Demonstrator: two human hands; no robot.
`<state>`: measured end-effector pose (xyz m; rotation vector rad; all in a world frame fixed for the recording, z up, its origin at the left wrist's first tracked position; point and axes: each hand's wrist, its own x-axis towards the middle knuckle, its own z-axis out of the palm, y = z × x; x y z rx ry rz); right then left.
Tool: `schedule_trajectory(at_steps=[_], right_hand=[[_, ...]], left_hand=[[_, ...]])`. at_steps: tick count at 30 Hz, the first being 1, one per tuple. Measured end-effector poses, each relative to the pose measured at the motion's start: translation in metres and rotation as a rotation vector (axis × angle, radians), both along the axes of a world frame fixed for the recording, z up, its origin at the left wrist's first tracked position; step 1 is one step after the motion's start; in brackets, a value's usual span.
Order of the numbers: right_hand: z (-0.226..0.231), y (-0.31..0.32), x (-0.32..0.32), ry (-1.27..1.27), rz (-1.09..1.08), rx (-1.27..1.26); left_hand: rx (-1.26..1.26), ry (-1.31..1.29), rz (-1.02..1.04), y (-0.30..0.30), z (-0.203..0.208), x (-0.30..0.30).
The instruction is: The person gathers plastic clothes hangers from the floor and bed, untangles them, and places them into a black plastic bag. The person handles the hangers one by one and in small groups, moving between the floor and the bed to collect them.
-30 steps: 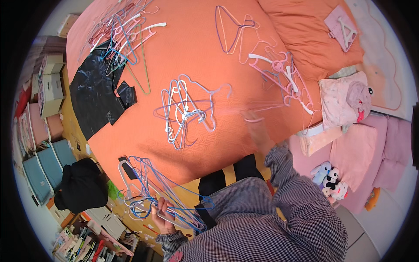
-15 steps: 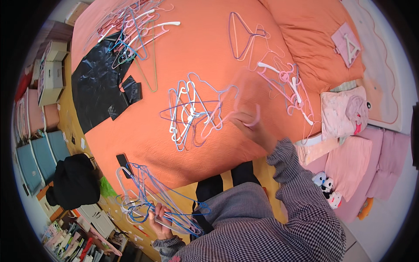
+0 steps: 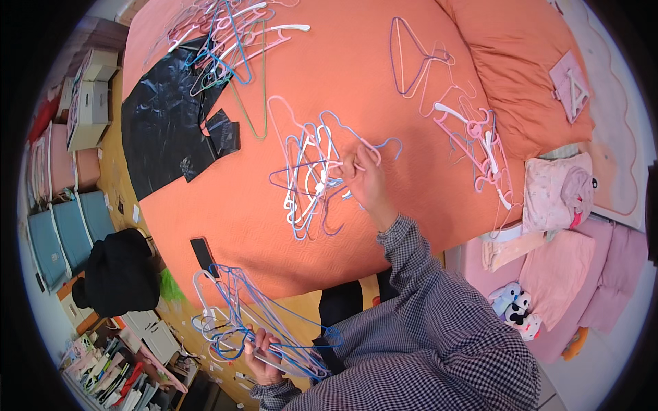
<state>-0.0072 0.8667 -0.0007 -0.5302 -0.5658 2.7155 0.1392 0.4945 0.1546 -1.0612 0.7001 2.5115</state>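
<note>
My left hand (image 3: pixel 263 355) is closed around a bundle of blue, white and pale clothes hangers (image 3: pixel 257 301) at the lower left, beside the bed's near edge. My right hand (image 3: pixel 363 179) grips a pink hanger (image 3: pixel 279 113) near its hook, over the middle of the bed. The pink hanger's frame stretches leftward across a loose pile of white, blue and purple hangers (image 3: pixel 321 186), and part of it is lost among them. Some of the pile is hidden behind my right hand.
On the orange bedspread (image 3: pixel 226 212) lie a black plastic bag (image 3: pixel 161 116), a heap of mixed hangers (image 3: pixel 233 41), pink hangers (image 3: pixel 480 140), a purple and peach pair (image 3: pixel 404 61) and a black phone (image 3: pixel 203 256). Plush toys (image 3: pixel 510 305) rest on the pink seat at right.
My right hand has moved left and up with the pink hanger, from the right of the middle pile to over it. The left hand keeps its bundle. The whole view has shifted slightly.
</note>
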Motion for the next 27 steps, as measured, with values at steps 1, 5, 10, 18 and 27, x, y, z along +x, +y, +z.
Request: schedule_trajectory(at_steps=[1, 5, 10, 18, 27], right_hand=[[-0.009, -0.004, -0.002, -0.032, -0.015, -0.110], [-0.030, -0.043, 0.004, -0.293, 0.009, -0.521], [-0.005, -0.103, -0.010, -0.463, 0.128, -0.477], [-0.049, -0.100, 0.030, -0.525, 0.367, 1.739], [-0.081, -0.050, 0.046, -0.201, 0.567, 2.373]], left_hand=[[0.009, -0.007, -0.002, 0.004, 0.000, -0.002], [0.039, -0.023, -0.039, 0.000, 0.000, -0.003], [-0.002, -0.028, -0.008, -0.004, 0.006, -0.008], [-0.054, -0.041, 0.003, -0.030, -0.001, -0.005], [0.002, -0.073, -0.038, -0.022, -0.002, -0.017]])
